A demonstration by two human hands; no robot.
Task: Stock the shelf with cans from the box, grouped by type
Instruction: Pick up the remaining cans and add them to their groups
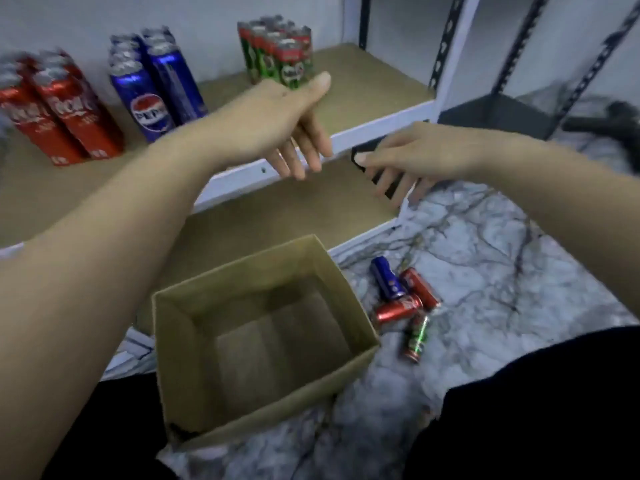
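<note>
Your left hand sits at frame centre over the shelf's front edge: grip released, fingers straight and pointing down-right, thumb up, nothing held. Fingertips hang in front of the white rail of the shelf.

Your right hand is just right of it, centre-right. Its fingers curl around something dark; the outline is too blurred to say what it is, or whether the grip is truly grasping it. The two hands are near, not touching.

On the shelf board, upper left to upper centre, three upright groups stand:
- red cans, far left, two rows.
- blue cans, just right of the red, apart from them.
- green cans, upper centre, well apart from the blue, behind your left thumb.

Lower centre: the cardboard box, open-topped, shows only its bare inside. It rests partly on the lower shelf board, partly on the marbled floor.

Right of the box, on the floor, four cans lie on their sides in a loose cluster: a blue can, two red floor cans, touching it, and a green can just below.
</note>
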